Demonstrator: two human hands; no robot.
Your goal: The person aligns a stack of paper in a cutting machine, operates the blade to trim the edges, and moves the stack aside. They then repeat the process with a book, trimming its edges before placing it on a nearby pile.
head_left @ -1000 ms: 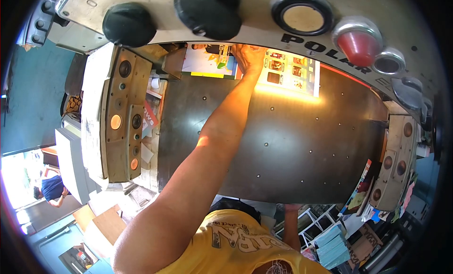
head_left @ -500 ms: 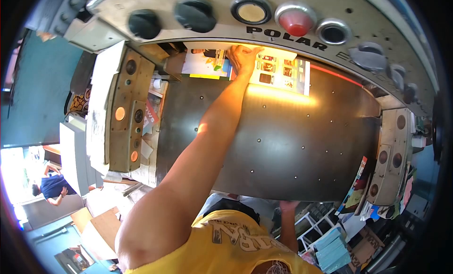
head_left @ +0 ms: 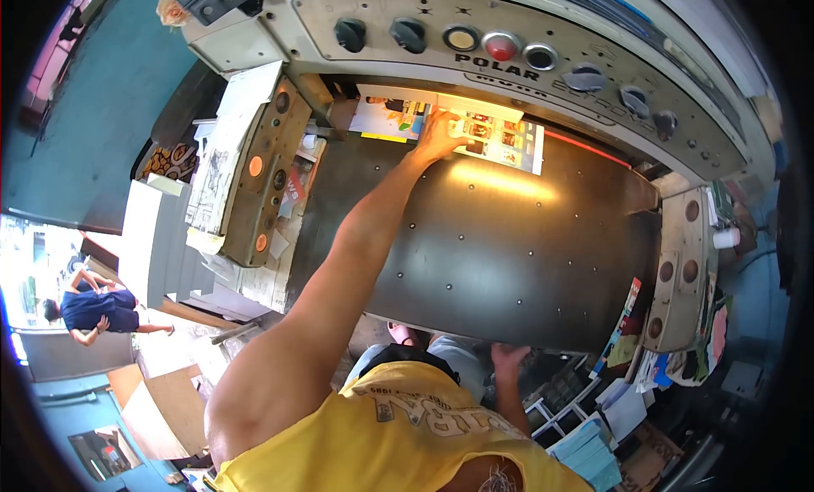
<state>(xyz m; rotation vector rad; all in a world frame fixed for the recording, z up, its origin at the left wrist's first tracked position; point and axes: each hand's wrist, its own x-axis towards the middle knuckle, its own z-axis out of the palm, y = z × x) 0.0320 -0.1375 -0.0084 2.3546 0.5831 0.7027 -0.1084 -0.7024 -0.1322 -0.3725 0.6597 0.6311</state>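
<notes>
My left hand (head_left: 438,138) reaches across the dark metal table to the printed sheets under the machine's front. It rests on them with the thumb stretched out to the right, fingers apart, not gripping. To its right lies a lit printed sheet (head_left: 515,143) with rows of small pictures. On its left is a colourful printed sheet (head_left: 386,117) showing a figure and a yellow strip. My right hand (head_left: 509,355) is low at the table's front edge; its fingers are mostly hidden.
Above the sheets runs a POLAR control panel (head_left: 501,45) with knobs and buttons. Side consoles (head_left: 264,166) flank the table (head_left: 475,263). A strip of stacked papers (head_left: 623,327) leans at the right edge. Another person (head_left: 97,310) stands at the far left. A cardboard box (head_left: 161,411) sits lower left.
The camera view has shifted, showing more of the panel. My left hand has changed its pose on the sheets, its thumb now lower. My right hand stays near the front edge.
</notes>
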